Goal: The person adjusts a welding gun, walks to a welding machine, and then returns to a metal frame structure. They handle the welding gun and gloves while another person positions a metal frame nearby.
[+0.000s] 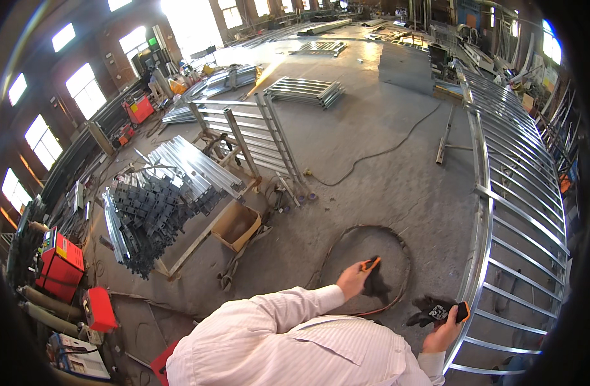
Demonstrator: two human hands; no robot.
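Both of my hands are bare, and each grips a work glove by its orange-edged cuff. In my left hand, held out in front of my body, the black glove hangs with its fingers downward. My right hand is beside the metal railing frame and pinches the other black glove, whose fingers point left. That glove has a pale print on its back. Whether my right hand touches the railing I cannot tell. A dark cable lies looped on the floor beyond my left hand.
On the left, a pile of metal tubes with dark ends lies near a cardboard box. A barred metal frame stands behind them. Red machines line the left side. Stacked railing panels lie farther off on the concrete floor.
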